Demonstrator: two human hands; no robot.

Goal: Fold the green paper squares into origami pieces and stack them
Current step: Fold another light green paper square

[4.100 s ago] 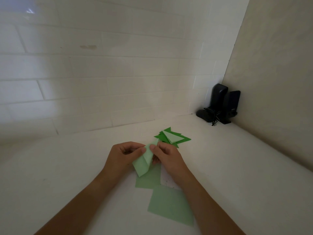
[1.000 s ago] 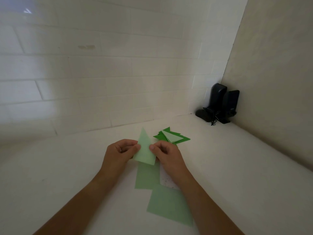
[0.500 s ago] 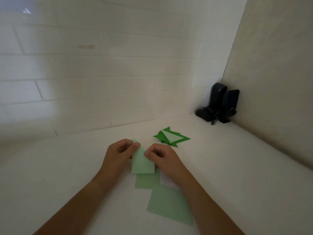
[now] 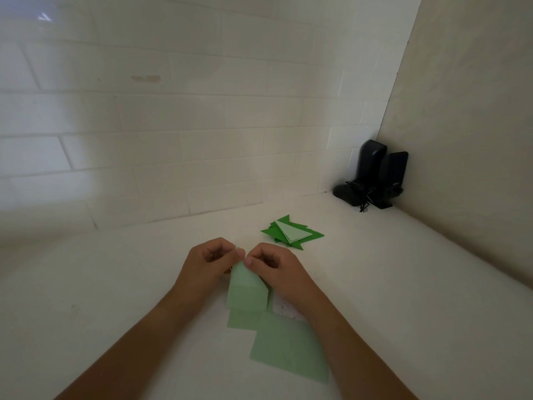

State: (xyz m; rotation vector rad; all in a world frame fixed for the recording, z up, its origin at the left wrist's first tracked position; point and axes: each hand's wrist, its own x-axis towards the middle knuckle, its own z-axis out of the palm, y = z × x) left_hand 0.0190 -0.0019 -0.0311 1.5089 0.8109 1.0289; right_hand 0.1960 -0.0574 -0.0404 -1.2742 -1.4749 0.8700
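The left hand (image 4: 208, 265) and right hand (image 4: 277, 269) meet fingertip to fingertip, curled and pinching the top point of a pale green, partly folded paper piece (image 4: 248, 291) that hangs between them; beneath it flat pale green paper squares (image 4: 288, 345) lie on the white counter (image 4: 403, 284). Beyond the hands, near them, rests a stack of folded green triangular pieces (image 4: 291, 233); two black speakers (image 4: 375, 174) stand in the far corner.

black speakers (image 4: 375, 174) — corner, white counter (image 4: 403, 269)

two bare forearms, hands (image 4: 242, 267), seemingly no sleeves, jewellery.
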